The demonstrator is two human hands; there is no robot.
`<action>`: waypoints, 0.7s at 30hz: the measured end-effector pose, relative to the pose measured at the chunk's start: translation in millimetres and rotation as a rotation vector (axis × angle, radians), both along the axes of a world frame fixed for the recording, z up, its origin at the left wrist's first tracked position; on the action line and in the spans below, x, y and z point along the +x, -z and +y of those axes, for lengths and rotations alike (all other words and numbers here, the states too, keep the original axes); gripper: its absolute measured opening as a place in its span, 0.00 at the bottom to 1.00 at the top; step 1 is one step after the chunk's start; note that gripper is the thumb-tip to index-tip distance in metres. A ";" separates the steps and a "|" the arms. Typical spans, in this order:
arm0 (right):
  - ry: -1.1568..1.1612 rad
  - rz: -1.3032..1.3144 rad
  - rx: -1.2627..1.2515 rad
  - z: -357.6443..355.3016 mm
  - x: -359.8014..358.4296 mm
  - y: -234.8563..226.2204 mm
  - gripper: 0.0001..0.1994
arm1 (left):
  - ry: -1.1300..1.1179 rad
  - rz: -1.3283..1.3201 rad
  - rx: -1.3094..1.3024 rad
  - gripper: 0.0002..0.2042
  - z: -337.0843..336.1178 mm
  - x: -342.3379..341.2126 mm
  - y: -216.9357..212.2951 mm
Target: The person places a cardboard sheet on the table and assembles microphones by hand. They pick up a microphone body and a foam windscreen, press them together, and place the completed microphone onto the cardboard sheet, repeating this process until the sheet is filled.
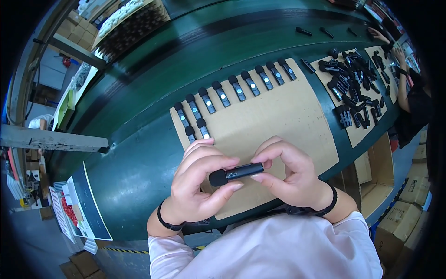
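Observation:
A small black clip-on wireless microphone (245, 171) with a foam tip is held level between my two hands, above a cardboard sheet (278, 123). My left hand (200, 179) pinches it near the foam end, thumb below and fingers above. The plain end sits between the thumb and fingers of my right hand (290, 174). A row of similar microphones (238, 88), many showing a lit round spot, lies along the sheet's far edge. Two more microphones (203, 128) lie in front of that row's left end, close to my left hand.
A second cardboard sheet (360, 137) at the right bears a heap of black microphones (355, 83). Several loose ones lie on the green belt (186, 51) behind. Another person's arm (402, 88) reaches in at the far right. An open carton (378, 169) stands below the right edge.

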State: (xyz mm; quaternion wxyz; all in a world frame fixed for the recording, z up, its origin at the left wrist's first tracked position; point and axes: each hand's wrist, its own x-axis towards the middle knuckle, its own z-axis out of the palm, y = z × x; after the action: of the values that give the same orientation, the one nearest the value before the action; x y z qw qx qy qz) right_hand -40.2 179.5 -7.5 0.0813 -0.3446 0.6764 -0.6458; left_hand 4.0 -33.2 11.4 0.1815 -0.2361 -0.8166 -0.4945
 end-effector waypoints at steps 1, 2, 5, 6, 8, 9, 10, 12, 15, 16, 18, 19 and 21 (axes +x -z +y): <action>0.001 0.017 0.001 -0.7 0.1 -1.1 0.13 | -0.002 -0.029 0.009 0.15 0.6 0.1 -0.8; 0.001 0.015 0.001 -1.5 0.5 -2.2 0.13 | -0.001 -0.030 0.009 0.15 0.2 0.0 0.5; 0.022 0.147 -0.028 -3.7 1.6 -5.8 0.13 | 0.024 -0.013 -0.080 0.16 -0.1 -1.4 6.8; 0.023 0.146 -0.027 -4.1 1.2 -6.3 0.13 | 0.025 -0.015 -0.079 0.16 0.9 -1.9 6.8; 0.025 0.239 -0.009 -4.6 -1.1 -6.9 0.14 | 0.026 -0.026 -0.113 0.16 4.4 -2.8 6.5; 0.025 0.288 -0.001 -5.0 -1.9 -7.0 0.15 | 0.026 -0.030 -0.130 0.16 5.0 -3.1 6.4; 0.026 0.288 -0.001 -5.1 -2.1 -7.0 0.15 | 0.026 -0.030 -0.130 0.16 5.0 -3.1 6.8; 0.027 0.310 0.008 -4.5 -2.8 -7.0 0.15 | 0.032 0.002 -0.110 0.16 4.9 -3.1 8.2; 0.021 0.337 0.031 -2.3 -4.4 -9.5 0.16 | 0.030 0.018 -0.107 0.15 5.8 -3.1 7.9; 0.014 0.349 0.048 -1.5 -5.3 -11.4 0.16 | 0.024 0.016 -0.115 0.15 6.1 -2.9 7.2; -0.004 0.371 0.076 -1.4 -7.3 -15.5 0.16 | 0.009 0.022 -0.110 0.15 5.5 -2.8 5.2; -0.022 0.382 0.082 -2.0 -9.6 -17.3 0.16 | 0.053 -0.013 -0.116 0.15 3.6 -5.2 4.1; -0.063 0.409 0.099 -3.8 -15.2 -22.3 0.15 | 0.137 -0.074 -0.121 0.15 -3.6 -11.0 1.7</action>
State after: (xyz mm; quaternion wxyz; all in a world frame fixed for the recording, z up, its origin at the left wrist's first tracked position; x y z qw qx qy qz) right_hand -55.4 175.7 14.9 -0.0208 -0.4852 0.6988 -0.5253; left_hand -7.0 -36.8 9.6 0.1024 -0.2837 -0.8329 -0.4640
